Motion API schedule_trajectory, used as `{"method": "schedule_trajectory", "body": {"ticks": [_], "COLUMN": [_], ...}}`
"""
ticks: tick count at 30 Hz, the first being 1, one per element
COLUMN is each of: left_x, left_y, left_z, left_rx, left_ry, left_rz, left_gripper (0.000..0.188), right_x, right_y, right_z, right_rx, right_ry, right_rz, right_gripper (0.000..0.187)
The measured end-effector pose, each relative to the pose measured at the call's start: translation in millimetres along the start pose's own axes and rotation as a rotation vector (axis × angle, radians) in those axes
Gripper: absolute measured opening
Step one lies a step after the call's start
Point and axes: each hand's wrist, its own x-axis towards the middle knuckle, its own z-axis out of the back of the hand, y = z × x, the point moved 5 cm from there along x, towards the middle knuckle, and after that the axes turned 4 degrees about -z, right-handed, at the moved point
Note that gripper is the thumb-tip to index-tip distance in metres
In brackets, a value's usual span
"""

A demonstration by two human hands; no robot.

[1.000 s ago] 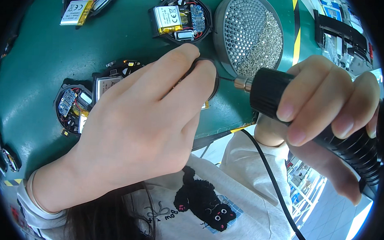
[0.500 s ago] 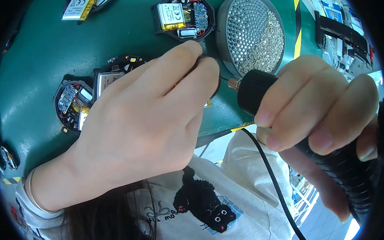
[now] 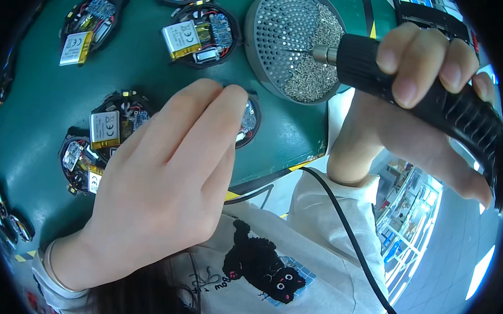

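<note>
My left hand (image 3: 165,165) is closed, its fingers pressed together over a round electronic assembly (image 3: 251,121) on the green table. Most of that assembly is hidden under the fingers; a black rim and a bit of circuit board show at the right. My right hand (image 3: 426,72) grips a black electric screwdriver (image 3: 360,60) with a metal collar. Its thin bit points left over a round grey screw tray (image 3: 254,60) with a perforated plate. Small silver screws (image 3: 309,81) are heaped on the tray's right side. Whether the bit tip touches anything there, I cannot make out.
Several similar round assemblies with silver battery packs lie around, such as one beyond my left hand (image 3: 221,31), one at far left (image 3: 101,16) and one beside the hand (image 3: 105,128). A black cable (image 3: 345,235) hangs past the table's striped edge (image 3: 309,160).
My right hand has carried the screwdriver away from the assembly at my left fingertips, up to the screw tray. The whole view has shifted, showing more assemblies at the left.
</note>
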Motion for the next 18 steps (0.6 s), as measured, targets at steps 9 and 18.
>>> {"method": "schedule_trajectory", "body": {"ticks": [9, 18], "left_x": [0, -1], "left_y": [3, 11], "left_z": [-6, 1], "left_rx": [-0.015, -0.034], "left_ry": [-0.069, -0.139], "left_rz": [-0.058, -0.019], "left_gripper": [0.036, 0.036], "right_x": [6, 2], "right_y": [-19, 9], "right_z": [-2, -10], "right_rx": [-0.001, 0.104], "right_ry": [0.118, -0.071], "right_rz": [0.059, -0.042], "right_gripper": [0.104, 0.074]}}
